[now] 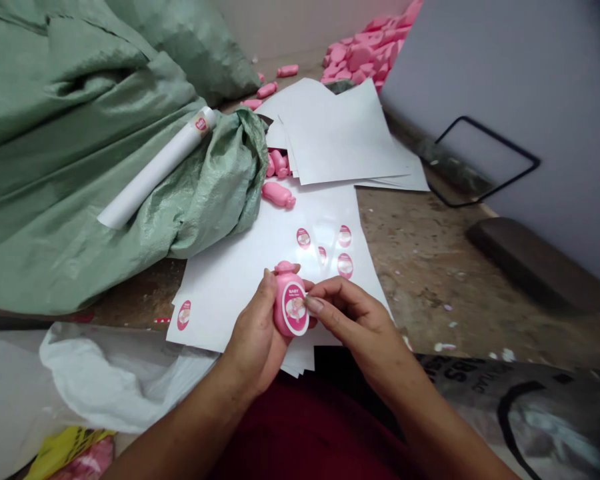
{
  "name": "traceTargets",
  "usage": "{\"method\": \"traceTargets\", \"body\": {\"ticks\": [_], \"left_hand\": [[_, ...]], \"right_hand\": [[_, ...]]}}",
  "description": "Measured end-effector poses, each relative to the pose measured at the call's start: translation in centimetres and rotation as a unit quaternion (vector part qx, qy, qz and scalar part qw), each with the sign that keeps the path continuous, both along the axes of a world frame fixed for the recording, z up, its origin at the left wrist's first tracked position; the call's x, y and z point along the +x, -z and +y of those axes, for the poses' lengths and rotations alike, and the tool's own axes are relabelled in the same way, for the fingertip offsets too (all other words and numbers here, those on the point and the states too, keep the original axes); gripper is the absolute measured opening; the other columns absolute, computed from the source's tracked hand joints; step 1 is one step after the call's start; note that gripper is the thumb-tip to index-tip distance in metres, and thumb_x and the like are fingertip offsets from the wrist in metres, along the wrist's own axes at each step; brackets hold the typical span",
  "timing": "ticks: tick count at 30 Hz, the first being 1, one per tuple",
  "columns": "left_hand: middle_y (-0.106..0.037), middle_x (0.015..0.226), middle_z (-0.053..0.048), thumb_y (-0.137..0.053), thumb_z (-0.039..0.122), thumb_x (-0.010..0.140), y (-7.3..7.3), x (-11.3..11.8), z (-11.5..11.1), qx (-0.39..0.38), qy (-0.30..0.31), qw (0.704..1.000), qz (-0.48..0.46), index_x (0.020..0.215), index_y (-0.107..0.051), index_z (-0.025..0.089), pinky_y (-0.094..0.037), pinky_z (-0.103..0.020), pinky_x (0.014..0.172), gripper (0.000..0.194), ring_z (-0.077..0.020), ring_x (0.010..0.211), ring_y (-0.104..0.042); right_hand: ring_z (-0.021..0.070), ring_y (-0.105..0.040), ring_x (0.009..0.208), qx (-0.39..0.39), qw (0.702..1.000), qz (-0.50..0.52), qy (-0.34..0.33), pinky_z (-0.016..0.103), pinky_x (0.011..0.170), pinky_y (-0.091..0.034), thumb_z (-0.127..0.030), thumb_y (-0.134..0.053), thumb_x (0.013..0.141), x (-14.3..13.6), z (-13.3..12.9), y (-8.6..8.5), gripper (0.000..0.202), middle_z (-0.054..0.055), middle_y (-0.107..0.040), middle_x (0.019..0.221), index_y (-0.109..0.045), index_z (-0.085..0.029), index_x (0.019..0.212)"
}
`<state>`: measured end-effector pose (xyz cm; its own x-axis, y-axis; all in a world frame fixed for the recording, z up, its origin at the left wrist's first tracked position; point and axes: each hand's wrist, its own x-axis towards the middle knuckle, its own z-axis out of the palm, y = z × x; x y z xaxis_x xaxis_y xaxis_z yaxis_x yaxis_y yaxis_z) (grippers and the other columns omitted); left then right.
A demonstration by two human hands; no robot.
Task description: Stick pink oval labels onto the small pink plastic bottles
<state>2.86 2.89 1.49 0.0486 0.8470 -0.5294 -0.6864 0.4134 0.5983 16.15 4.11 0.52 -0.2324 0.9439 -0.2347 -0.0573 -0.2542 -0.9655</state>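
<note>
A small pink bottle with a round cap is wrapped in my left hand, tilted over the paper's front edge. On its front face is an oval pink sticker with a white border and the word BABY. My right hand is closed in a pinch, thumb and forefinger at the sticker's right edge. Beneath both hands lies a white sticker sheet with a few oval stickers on it. Just beyond, another pink bottle rests on its side.
Green woven sacks fill the left, with a white paper roll on one. Blank sheets lie at the back. Behind is a heap of pink bottles. A grey panel with a black wire loop stands right.
</note>
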Motion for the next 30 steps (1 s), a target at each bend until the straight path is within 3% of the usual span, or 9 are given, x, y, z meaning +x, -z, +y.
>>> {"method": "traceTargets", "body": {"ticks": [11,23,30], "left_hand": [[-0.069,0.091,-0.008,-0.054,0.052,0.096,0.06,0.15,0.00,0.005,-0.008,1.000,-0.001,0.115,-0.060,0.017,-0.051,-0.037,0.090,0.041,-0.0227,0.098,-0.067],[-0.069,0.103,-0.010,-0.050,0.044,0.100,0.05,-0.16,-0.36,0.004,0.010,1.000,0.003,0.120,-0.061,0.017,-0.048,-0.041,0.097,0.036,-0.0222,0.101,-0.065],[-0.063,0.100,-0.006,-0.049,0.037,0.101,0.19,0.02,-0.33,-0.010,-0.005,0.999,-0.034,0.118,-0.062,0.017,-0.051,-0.028,0.078,0.030,-0.0148,0.086,-0.061]], "right_hand": [[0.0152,-0.056,0.067,-0.006,1.000,-0.004,-0.001,0.028,0.065,-0.044,-0.045,-0.072,0.080,0.09,-0.04,0.35,0.024,-0.002,-0.062,0.069,-0.064,-0.023,0.079],[0.0143,-0.056,0.068,0.019,0.999,-0.028,0.016,0.028,0.066,-0.046,-0.043,-0.071,0.081,0.18,-0.12,0.79,0.023,-0.001,-0.063,0.075,-0.063,-0.021,0.078],[0.0141,-0.056,0.066,0.026,0.999,-0.036,0.018,0.027,0.064,-0.045,-0.042,-0.070,0.080,0.14,-0.24,0.52,0.021,-0.002,-0.063,0.070,-0.066,-0.022,0.080]]}}
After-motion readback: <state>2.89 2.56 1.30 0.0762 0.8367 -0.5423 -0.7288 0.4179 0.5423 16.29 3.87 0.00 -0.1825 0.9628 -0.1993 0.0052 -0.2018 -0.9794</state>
